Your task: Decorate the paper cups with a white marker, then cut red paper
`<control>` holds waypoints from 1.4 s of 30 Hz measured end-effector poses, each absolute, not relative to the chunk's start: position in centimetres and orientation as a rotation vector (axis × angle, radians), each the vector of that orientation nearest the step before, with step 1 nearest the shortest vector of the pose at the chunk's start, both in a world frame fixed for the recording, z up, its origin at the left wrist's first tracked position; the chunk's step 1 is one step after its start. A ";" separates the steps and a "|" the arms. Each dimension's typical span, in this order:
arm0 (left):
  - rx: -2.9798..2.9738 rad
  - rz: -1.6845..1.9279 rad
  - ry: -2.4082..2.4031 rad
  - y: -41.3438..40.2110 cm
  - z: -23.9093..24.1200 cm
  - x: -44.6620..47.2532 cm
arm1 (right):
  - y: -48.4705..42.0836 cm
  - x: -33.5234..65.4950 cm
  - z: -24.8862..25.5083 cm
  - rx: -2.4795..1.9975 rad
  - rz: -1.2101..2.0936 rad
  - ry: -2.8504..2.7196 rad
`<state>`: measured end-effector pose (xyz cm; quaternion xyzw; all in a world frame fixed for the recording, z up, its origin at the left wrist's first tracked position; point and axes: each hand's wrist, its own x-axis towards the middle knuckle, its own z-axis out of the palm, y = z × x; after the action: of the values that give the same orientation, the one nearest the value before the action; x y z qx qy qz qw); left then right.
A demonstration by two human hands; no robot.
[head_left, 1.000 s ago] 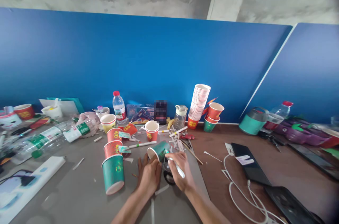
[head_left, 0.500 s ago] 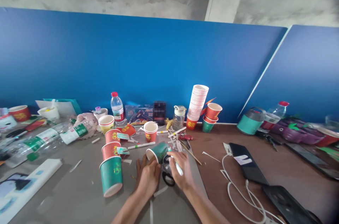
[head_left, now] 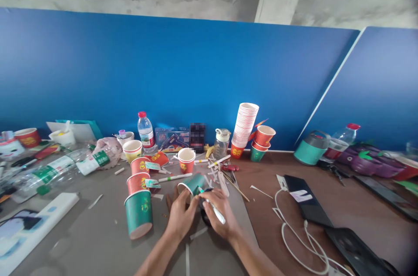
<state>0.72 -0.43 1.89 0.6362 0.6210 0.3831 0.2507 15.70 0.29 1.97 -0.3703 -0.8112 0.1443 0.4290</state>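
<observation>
A green paper cup [head_left: 196,181] lies tilted on the grey mat, its white rim toward the left. My left hand [head_left: 180,214] grips it near the rim, fingers partly hidden inside or behind it. Between the fingers of my right hand [head_left: 226,211] is a white marker [head_left: 216,211], its teal tip at the cup's side. Whether the tip touches cannot be made out. Black-handled scissors [head_left: 205,218] lie mostly covered beneath the right hand. To the left, a green cup [head_left: 139,215] and two red cups [head_left: 139,183] lie in a row.
Behind the hands stand a red cup [head_left: 187,161], a glass jar [head_left: 221,143] and a tall stack of paper cups [head_left: 244,123]. Plastic bottles [head_left: 55,171] lie at left. Phones [head_left: 307,200] and a white cable [head_left: 284,241] are at right. Paper scraps [head_left: 214,175] litter the middle.
My right hand has shifted left, bringing the marker's tip to the cup and covering more of the scissors. My left hand's thumb has come round nearer the tip; the cup has turned slightly.
</observation>
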 end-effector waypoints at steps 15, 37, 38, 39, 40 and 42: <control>1.716 0.967 1.837 -0.1 1.7 0.8 | 1.2 16.2 0.9 -1.008 0.276 -2.009; 1.750 0.908 1.802 0.1 1.1 0.8 | 1.2 16.2 1.3 -1.109 0.152 -1.914; 1.747 0.915 1.794 0.1 1.1 0.8 | 1.1 16.1 1.4 -1.098 0.151 -1.940; 1.746 0.923 1.787 0.1 1.1 0.8 | 1.0 16.1 1.4 -1.096 0.146 -1.957; 1.745 0.928 1.784 0.1 1.2 0.8 | 1.0 16.0 1.5 -1.103 0.135 -1.957; 1.745 0.921 1.788 0.0 1.3 0.9 | 0.9 16.0 1.5 -1.129 0.113 -1.924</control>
<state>0.85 0.00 1.28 0.6366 0.6523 0.3361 0.2370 16.03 0.95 1.53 -0.4542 -0.7742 0.0454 0.4384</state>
